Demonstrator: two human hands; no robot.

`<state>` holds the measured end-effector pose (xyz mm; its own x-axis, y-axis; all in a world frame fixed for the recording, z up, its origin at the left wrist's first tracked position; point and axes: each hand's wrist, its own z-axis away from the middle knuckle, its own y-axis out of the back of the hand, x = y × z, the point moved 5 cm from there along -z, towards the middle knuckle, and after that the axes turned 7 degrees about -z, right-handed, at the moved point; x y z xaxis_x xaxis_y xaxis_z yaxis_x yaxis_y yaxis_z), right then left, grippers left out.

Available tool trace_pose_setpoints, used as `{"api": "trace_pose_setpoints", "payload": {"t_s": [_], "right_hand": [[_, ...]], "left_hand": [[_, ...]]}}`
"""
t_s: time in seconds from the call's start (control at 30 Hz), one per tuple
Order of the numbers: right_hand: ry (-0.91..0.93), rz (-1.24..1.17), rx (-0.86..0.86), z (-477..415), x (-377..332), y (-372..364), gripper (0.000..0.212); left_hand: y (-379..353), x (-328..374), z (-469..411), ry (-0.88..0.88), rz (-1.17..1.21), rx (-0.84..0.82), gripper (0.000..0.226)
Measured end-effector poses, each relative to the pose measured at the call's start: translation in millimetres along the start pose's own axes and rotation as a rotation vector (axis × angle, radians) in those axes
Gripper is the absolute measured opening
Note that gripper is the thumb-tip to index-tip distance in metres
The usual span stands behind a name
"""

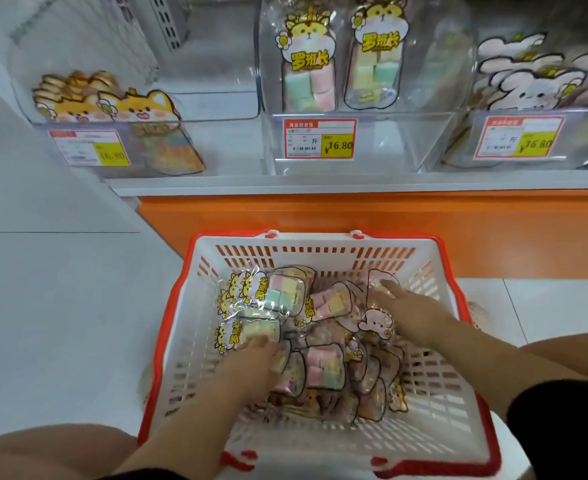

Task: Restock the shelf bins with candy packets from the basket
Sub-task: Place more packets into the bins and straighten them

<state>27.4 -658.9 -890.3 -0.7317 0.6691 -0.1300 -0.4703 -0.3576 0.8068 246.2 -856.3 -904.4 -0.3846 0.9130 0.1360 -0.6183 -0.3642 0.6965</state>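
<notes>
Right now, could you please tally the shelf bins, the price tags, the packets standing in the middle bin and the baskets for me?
Clear shelf bins: 3
Price tags: 3
Packets upright in the middle bin: 2
Basket: 1
Total: 9

The basket (320,252) is being left open above; the front of the middle bin (396,143) is being kept free before two upright packets (308,74).

packets (322,365) in basket (434,441) on floor, three bins (355,143) side by side on shelf (355,183) behind
</notes>
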Motion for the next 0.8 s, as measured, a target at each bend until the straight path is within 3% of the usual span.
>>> {"api": "trace_pose_setpoints", "payload": {"t_s": [0.07,0.13,0.23,0.33,0.4,0.47,0.57,0.63,0.73,0.8], "right_hand": [[0.109,0.068,-0.014,-13.4,-8.4,5.3,0.087],[0.184,0.132,-0.039,-22.9,-16.6,12.4,0.062],[0.157,0.343,-0.029,-27.0,-20.9,22.0,0.063],[0.17,0.439,0.01,-25.6,-26.7,29.2,0.048],[0.144,0.423,-0.055,-25.0,-24.1,27.0,0.031],[0.121,0.265,-0.102,-25.3,-20.8,28.7,0.01],[0.128,-0.119,-0.107,-21.9,-24.5,48.2,0.021],[0.132,-0.342,-0.048,-15.7,-32.0,63.8,0.02],[0.094,-0.705,-0.021,0.1,-50.1,78.0,0.021],[0.037,-0.991,-0.036,9.4,-61.9,76.9,0.021]], "left_hand": [[1.6,4.3,-5.1,-0.005,0.009,-0.001,0.056],[1.6,6.8,-10.5,0.004,0.016,0.007,0.054],[-0.6,7.3,-14.7,0.013,0.006,0.018,0.053],[-2.5,6.1,-15.3,0.015,-0.024,0.017,0.053],[-3.1,5.8,-14.8,0.016,-0.041,0.018,0.055],[-2.2,5.2,-15.0,0.021,-0.051,0.014,0.055],[5.2,10.8,-16.4,0.0,0.076,0.029,0.057],[16.4,21.0,-15.2,-0.042,0.341,0.047,0.054],[41.6,39.4,-7.7,-0.044,0.854,0.112,0.028],[51.9,42.7,-5.6,0.009,1.182,0.182,0.041]]}}
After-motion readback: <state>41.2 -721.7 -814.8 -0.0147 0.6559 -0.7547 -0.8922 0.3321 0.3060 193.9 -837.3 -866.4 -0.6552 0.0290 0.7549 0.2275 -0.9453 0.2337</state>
